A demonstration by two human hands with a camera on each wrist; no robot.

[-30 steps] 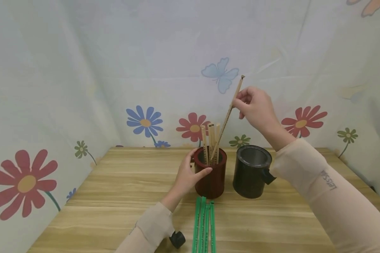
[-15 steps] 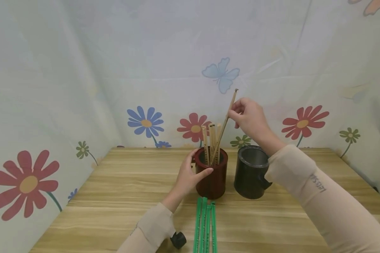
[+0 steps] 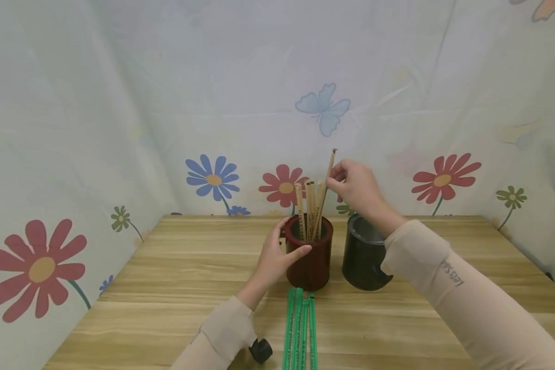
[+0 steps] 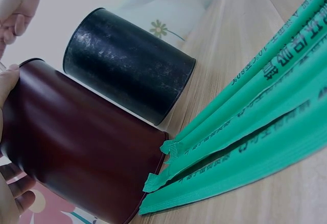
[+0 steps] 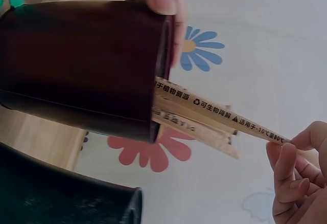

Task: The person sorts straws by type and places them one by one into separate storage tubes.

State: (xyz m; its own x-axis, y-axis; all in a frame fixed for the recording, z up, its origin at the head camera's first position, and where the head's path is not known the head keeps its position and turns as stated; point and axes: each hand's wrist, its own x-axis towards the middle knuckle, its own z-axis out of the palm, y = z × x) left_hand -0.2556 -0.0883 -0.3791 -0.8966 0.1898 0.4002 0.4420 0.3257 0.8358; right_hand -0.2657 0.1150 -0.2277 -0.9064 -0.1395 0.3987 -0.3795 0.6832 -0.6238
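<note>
At twelve o'clock from the green straws (image 3: 297, 329), the maroon cup (image 3: 312, 267), gripped by the left hand (image 3: 272, 259); at its one o'clock, fingers of the right hand (image 3: 357, 186) tightly pinch a brown-wrapped straw (image 5: 217, 109), best guided along its axis.

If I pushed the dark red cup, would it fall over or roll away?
The dark red cup probably wouldn't tip easily: it stands upright on a broad base, and the left hand grips it. Knocked over, it might roll, because its side looks round. The brown sticks poking above its rim could spill out then.
</note>
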